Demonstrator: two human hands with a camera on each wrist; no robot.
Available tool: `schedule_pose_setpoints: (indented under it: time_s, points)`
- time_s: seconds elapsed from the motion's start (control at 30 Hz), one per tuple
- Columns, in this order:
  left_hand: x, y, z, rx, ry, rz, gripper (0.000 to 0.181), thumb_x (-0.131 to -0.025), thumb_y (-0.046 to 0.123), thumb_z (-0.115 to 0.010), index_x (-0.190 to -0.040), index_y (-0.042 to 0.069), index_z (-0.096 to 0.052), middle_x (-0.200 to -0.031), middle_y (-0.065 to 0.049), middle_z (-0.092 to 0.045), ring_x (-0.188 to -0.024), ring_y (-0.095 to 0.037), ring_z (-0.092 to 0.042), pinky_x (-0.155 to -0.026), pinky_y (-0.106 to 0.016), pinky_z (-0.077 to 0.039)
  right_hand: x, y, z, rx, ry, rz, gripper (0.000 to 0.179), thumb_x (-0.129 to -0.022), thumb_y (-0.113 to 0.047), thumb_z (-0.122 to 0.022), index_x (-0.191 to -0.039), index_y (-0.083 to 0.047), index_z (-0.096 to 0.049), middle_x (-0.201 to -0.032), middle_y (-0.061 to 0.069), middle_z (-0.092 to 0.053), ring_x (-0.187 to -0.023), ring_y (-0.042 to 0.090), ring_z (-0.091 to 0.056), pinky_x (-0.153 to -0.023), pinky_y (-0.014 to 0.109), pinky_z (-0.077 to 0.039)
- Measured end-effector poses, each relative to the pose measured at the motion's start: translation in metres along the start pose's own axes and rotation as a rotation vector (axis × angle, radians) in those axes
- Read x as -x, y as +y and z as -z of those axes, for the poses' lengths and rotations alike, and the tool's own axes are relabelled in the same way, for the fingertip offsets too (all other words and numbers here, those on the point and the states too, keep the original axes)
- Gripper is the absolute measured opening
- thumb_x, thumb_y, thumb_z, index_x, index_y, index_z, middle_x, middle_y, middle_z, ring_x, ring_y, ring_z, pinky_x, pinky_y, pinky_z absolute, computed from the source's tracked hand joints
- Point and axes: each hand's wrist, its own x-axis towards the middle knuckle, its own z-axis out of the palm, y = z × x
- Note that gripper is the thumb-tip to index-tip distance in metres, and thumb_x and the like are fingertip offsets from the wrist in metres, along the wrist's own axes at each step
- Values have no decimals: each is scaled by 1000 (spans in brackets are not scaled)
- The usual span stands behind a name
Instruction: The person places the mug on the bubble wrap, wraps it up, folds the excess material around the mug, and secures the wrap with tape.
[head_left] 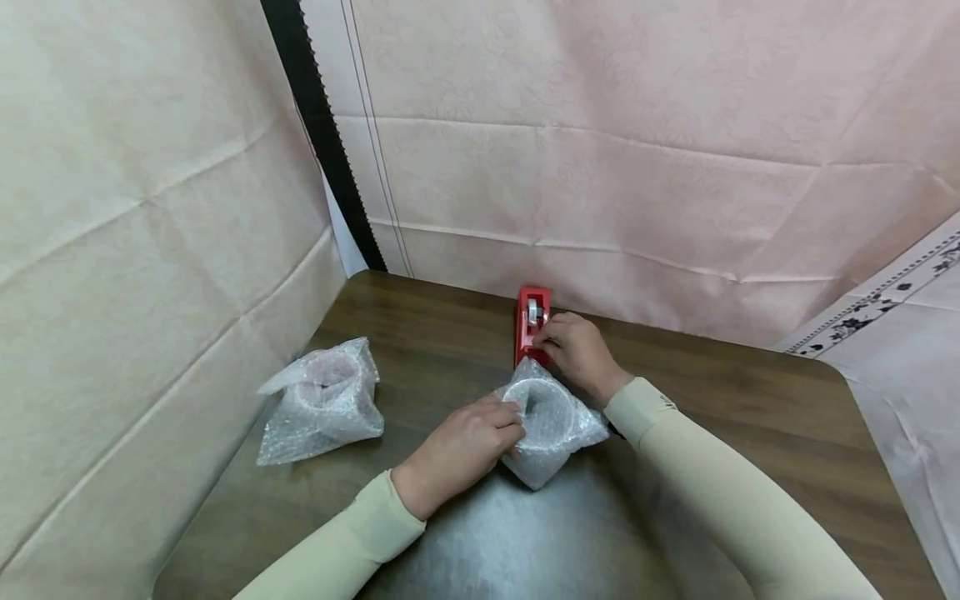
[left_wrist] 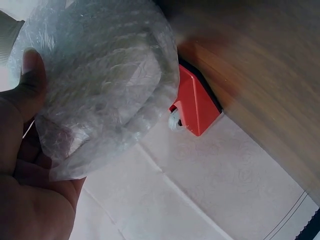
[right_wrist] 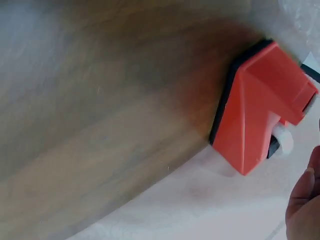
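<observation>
My left hand (head_left: 468,446) holds a round, hollow object in bubble wrap (head_left: 551,417) by its left side. What lies inside the wrap is blurred by the plastic. In the left wrist view the thumb rests on the wrapped object (left_wrist: 100,85) with the fingers behind it. Just beyond stands a red tape dispenser (head_left: 534,293) with a roll of clear tape (head_left: 533,312). My right hand (head_left: 581,354) is over the dispenser's near end, thumb and fingertips pinching at the tape there; the strip itself is hardly visible. From the right wrist, the dispenser (right_wrist: 250,110) shows from its side.
A second bubble-wrapped bundle (head_left: 330,400) lies on the left part of the brown wooden table (head_left: 427,325). Pale cloth walls (head_left: 600,192) rise along the table's left and far edges, with another cloth at the right.
</observation>
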Motion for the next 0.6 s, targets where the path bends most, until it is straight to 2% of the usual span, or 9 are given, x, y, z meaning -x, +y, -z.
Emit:
schedule_pose_setpoints:
  time_s: [0.07, 0.17, 0.27, 0.33, 0.5, 0.6]
  points:
    - [0, 0, 0, 0, 2, 1, 15, -93, 27, -93, -101, 19, -83, -116, 3, -82, -128, -14, -79, -118, -37, -61, 1, -1, 1, 20, 8, 22, 10, -96, 1, -88, -101, -8, -89, -122, 14, -78, -113, 31, -73, -105, 52, -64]
    - [0, 1, -1, 10, 7, 2, 15, -93, 26, -93, -101, 19, -83, -116, 2, -82, -128, -14, -79, -118, -38, -61, 2, -1, 3, 4, -11, -2, 8, -95, -2, -90, -100, -9, -90, -125, 13, -79, -118, 32, -70, -110, 53, -60]
    - [1, 3, -1, 17, 9, 1, 15, -93, 26, -93, -102, 18, -83, -116, 2, -82, -128, -14, -79, -117, -38, -61, 4, -2, 5, -27, -31, -56, 10, -95, -5, -91, -101, -12, -91, -114, 7, -86, -113, 29, -71, -106, 51, -60]
    - [1, 3, -1, 16, 10, 2, 15, -93, 26, -93, -103, 18, -84, -117, 1, -82, -128, -15, -79, -118, -38, -61, 4, -6, 7, -56, -36, -89, 11, -95, -6, -91, -103, -14, -92, -105, 4, -87, -106, 26, -72, -99, 49, -62]
    - [-2, 6, -1, -26, 17, 6, 16, -93, 27, -93, -101, 18, -82, -119, 1, -82, -128, -15, -79, -119, -38, -60, 3, -15, 11, -182, -63, -167, 15, -99, -10, -89, -113, -11, -90, -111, 6, -87, -101, 21, -78, -91, 44, -68]
    - [-5, 9, -3, -66, 29, 3, 15, -92, 26, -93, -97, 19, -80, -114, 2, -81, -124, -15, -80, -116, -39, -62, 3, -17, 16, -253, -80, -225, 14, -100, -11, -88, -114, -9, -89, -110, 6, -87, -96, 20, -79, -87, 37, -69]
